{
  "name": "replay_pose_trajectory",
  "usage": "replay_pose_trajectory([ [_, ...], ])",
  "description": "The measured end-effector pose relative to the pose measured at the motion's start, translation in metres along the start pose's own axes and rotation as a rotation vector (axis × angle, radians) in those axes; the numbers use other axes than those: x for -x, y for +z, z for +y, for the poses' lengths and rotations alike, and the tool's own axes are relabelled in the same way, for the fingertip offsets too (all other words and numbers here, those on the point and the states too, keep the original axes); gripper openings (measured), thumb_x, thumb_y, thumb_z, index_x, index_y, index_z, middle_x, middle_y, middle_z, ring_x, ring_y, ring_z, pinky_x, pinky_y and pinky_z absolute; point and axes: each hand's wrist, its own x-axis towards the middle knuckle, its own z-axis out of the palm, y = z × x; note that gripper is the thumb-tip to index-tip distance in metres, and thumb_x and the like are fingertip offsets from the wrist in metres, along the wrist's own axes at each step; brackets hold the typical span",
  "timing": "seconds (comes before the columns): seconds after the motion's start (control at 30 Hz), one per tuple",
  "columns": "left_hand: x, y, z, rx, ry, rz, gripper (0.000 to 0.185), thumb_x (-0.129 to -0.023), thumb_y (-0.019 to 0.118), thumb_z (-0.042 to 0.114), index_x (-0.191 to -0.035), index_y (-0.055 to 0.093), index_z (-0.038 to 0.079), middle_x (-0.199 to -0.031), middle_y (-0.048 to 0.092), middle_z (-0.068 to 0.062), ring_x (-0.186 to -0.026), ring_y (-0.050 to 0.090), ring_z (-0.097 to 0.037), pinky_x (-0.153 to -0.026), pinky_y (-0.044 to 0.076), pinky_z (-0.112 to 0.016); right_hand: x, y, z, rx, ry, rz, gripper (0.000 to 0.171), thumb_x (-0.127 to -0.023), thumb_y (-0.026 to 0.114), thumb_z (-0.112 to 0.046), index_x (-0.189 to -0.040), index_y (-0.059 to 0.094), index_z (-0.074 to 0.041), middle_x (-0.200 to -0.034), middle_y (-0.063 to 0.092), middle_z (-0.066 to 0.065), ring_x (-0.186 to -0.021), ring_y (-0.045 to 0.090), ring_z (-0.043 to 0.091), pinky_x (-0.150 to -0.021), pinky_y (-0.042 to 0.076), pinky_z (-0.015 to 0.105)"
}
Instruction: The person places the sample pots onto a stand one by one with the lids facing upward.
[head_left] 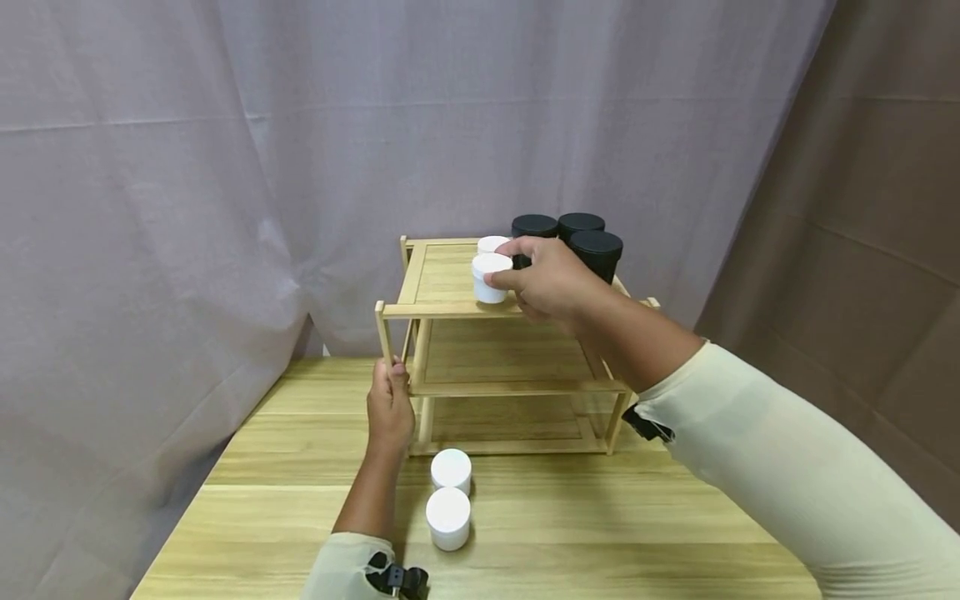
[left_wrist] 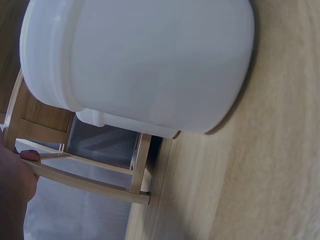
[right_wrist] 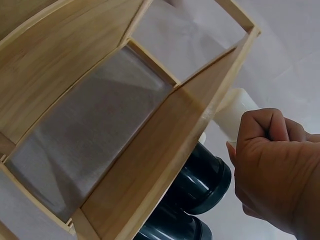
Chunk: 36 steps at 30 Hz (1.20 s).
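Observation:
My right hand (head_left: 551,279) pinches a small white lidded jar (head_left: 491,287) at the front edge of the top shelf of a wooden rack (head_left: 442,275). Behind that jar stands another white jar (head_left: 491,243), partly hidden. In the right wrist view the pinched white jar (right_wrist: 235,112) shows beyond the shelf edge, beside the curled fingers. My left hand (head_left: 390,408) grips the rack's front left post. Two more white jars, a rear one (head_left: 451,468) and a front one (head_left: 448,521), stand on the table near my left forearm; one white jar (left_wrist: 160,60) fills much of the left wrist view.
Three black lidded jars, including a front one (head_left: 597,250), stand on the top shelf's right side, just behind my right hand. Two lower shelves (head_left: 510,350) sit beneath. The rack stands on a wooden table (head_left: 570,517). A grey curtain (head_left: 375,150) hangs behind.

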Motion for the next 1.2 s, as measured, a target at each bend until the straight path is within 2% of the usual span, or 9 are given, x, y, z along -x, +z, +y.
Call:
replay_pose_trajectory([
  [0.1,0.0,0.001,0.0,0.003,0.003,0.005,0.023,-0.118,0.046,0.017,-0.112,0.056,-0.003,-0.079,0.051,-0.01,-0.068,0.045,-0.011,-0.064,0.04,-0.024,-0.003,0.001,0.001,0.009,0.018,-0.021,0.054,-0.109,0.07,-0.019,-0.159,0.048,-0.018,-0.083,0.053,-0.001,-0.051,0.026,0.01,-0.053,0.025,0.028],
  [0.27,-0.001,0.002,-0.001,0.002,0.014,0.008,0.024,-0.118,0.047,0.017,-0.112,0.056,-0.004,-0.078,0.05,-0.007,-0.068,0.044,-0.011,-0.063,0.04,-0.024,-0.007,0.003,0.001,0.033,0.019,0.02,0.058,-0.111,0.068,-0.023,-0.164,0.043,-0.021,-0.079,0.048,-0.001,-0.051,0.027,0.012,-0.054,0.027,0.029],
  [0.33,-0.001,0.002,-0.001,0.002,0.012,0.007,0.025,-0.118,0.047,0.017,-0.113,0.056,-0.006,-0.078,0.048,-0.005,-0.067,0.043,-0.01,-0.063,0.039,-0.024,-0.01,0.006,0.003,0.042,0.015,0.049,0.06,-0.111,0.067,-0.022,-0.165,0.042,-0.021,-0.09,0.055,0.002,-0.051,0.029,0.011,-0.053,0.029,0.028],
  [0.43,0.0,0.001,0.0,-0.002,0.009,0.001,0.026,-0.118,0.046,0.017,-0.113,0.055,-0.006,-0.078,0.046,-0.002,-0.067,0.042,-0.011,-0.062,0.038,-0.024,-0.014,0.012,0.006,0.063,-0.003,0.097,0.06,-0.111,0.067,-0.019,-0.166,0.042,-0.018,-0.124,0.059,0.011,-0.055,0.037,0.012,-0.053,0.035,0.026],
  [0.53,0.0,0.002,0.0,-0.005,0.013,0.0,0.026,-0.118,0.046,0.018,-0.113,0.055,-0.006,-0.078,0.046,-0.002,-0.067,0.042,-0.011,-0.063,0.038,-0.024,-0.016,0.019,0.01,0.11,-0.035,0.169,0.06,-0.11,0.066,-0.018,-0.166,0.042,-0.015,-0.15,0.053,0.016,-0.075,0.053,0.019,-0.056,0.045,0.027],
  [0.63,0.0,0.003,0.0,-0.001,0.022,0.002,0.027,-0.118,0.046,0.019,-0.113,0.055,-0.005,-0.078,0.047,-0.002,-0.068,0.043,-0.011,-0.063,0.039,-0.024,-0.017,0.025,0.011,0.144,-0.06,0.23,0.06,-0.11,0.066,-0.018,-0.165,0.043,-0.012,-0.161,0.048,0.018,-0.1,0.059,0.028,-0.06,0.05,0.03],
  [0.73,0.001,0.004,0.0,0.003,0.027,0.008,0.027,-0.118,0.046,0.019,-0.113,0.055,-0.005,-0.078,0.047,-0.001,-0.068,0.043,-0.011,-0.064,0.039,-0.024,-0.018,0.029,0.013,0.166,-0.074,0.277,0.059,-0.11,0.066,-0.017,-0.164,0.045,-0.009,-0.164,0.047,0.02,-0.118,0.061,0.034,-0.068,0.056,0.034],
  [0.93,0.001,0.005,-0.002,0.003,0.024,0.017,0.022,-0.117,0.048,0.016,-0.111,0.056,-0.004,-0.077,0.048,-0.001,-0.067,0.043,-0.01,-0.063,0.039,-0.025,-0.022,0.033,0.017,0.219,-0.101,0.336,0.058,-0.108,0.067,-0.014,-0.161,0.047,-0.002,-0.163,0.052,0.022,-0.142,0.056,0.036,-0.11,0.056,0.045],
  [1.2,0.0,0.004,-0.001,-0.001,0.011,0.013,0.023,-0.117,0.048,0.019,-0.111,0.056,-0.002,-0.077,0.049,-0.009,-0.067,0.043,-0.011,-0.063,0.039,-0.024,-0.024,0.035,0.018,0.237,-0.122,0.335,0.06,-0.108,0.065,-0.011,-0.163,0.043,-0.001,-0.16,0.053,0.025,-0.14,0.056,0.039,-0.116,0.052,0.048],
])
